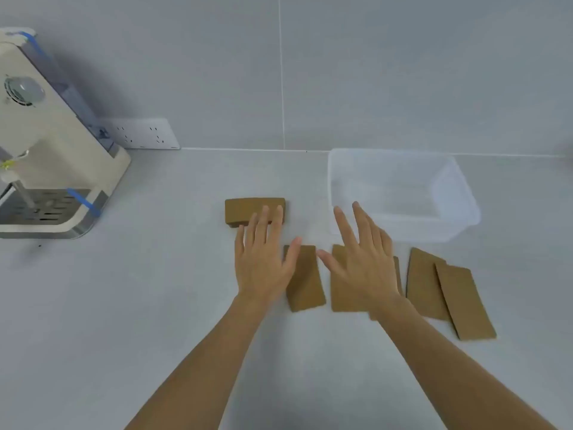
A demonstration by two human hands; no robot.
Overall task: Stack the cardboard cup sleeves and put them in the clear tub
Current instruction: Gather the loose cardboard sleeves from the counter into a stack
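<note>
Several flat brown cardboard cup sleeves lie on the grey counter. A small stack of sleeves (pixel 245 209) sits crosswise at the centre, and my left hand (pixel 263 259) hovers flat over its near edge, fingers spread. One single sleeve (pixel 307 283) lies just right of that hand, under the thumb. My right hand (pixel 366 262) is open above two more sleeves (pixel 342 290), which it partly hides. Two overlapping sleeves (pixel 459 302) lie at the far right. The clear tub (pixel 459 212) stands behind the right hand with nothing visible in it.
A cream coffee machine (pixel 40 144) with a metal drip tray stands at the far left. A white wall socket (pixel 142 133) sits low on the tiled wall behind the counter.
</note>
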